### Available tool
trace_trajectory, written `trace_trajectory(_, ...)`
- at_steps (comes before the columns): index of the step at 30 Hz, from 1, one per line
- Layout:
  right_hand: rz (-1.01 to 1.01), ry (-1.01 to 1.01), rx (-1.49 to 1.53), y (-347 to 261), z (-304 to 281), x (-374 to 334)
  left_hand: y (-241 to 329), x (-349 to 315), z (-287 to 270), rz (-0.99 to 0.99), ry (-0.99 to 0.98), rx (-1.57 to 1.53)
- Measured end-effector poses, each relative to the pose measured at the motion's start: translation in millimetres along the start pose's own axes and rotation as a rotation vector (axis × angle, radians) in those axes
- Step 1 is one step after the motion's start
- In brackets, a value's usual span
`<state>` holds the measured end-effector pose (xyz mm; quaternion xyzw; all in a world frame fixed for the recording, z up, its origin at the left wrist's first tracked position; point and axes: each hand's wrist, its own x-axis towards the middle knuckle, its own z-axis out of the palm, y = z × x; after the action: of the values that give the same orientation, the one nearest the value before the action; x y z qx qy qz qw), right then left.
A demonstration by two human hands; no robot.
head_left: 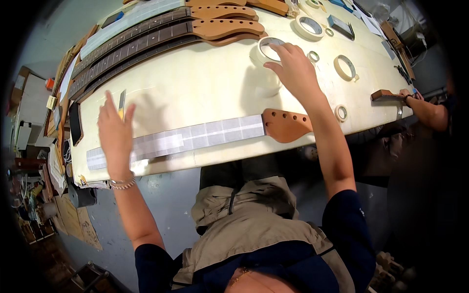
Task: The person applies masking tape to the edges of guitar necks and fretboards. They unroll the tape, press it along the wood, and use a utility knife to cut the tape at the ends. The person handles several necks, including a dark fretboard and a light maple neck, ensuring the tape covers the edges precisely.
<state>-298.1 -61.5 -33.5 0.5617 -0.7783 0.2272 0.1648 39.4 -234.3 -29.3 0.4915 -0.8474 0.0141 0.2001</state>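
Observation:
A guitar neck lies across the front of the table, its bare brown headstock [284, 127] to the right. Strips of pale masking tape [220, 132] cover its fretboard. My left hand [116, 136] is over the neck's left end, fingers apart and holding nothing. Just beyond those fingers is a utility knife [121, 101] with a yellow part and a grey blade end. My right hand [297, 73] has its thumb and fingers at the rim of a wide roll of masking tape [263, 52], beyond the headstock. The far fingers partly cover that roll.
Several guitar necks [224, 29] with dark fretboards lie at the back left. More tape rolls [309, 28] are spread around the back right. A phone-like black slab [76, 123] rests by the left edge. At right, another person's hand [404, 93] touches a wooden piece [383, 95].

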Motion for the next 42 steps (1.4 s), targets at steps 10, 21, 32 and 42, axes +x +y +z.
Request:
trace_trajectory(10,-0.174,-0.202,0.215,-42,-23,-104,62,-57,9,0.604,-0.279,-0.211)
trace_trajectory(21,-0.075,-0.126,0.139,-62,-20,-100,-219,-88,-4,-0.474,0.337,-0.208)
trace_trajectory(32,-0.172,0.191,0.003,-102,-68,-200,-47,-127,-42,-1.016,0.740,-2.300)
trace_trajectory(42,0.436,-0.960,1.039,-80,-53,-224,-22,-100,-77,-0.363,0.262,-2.621)
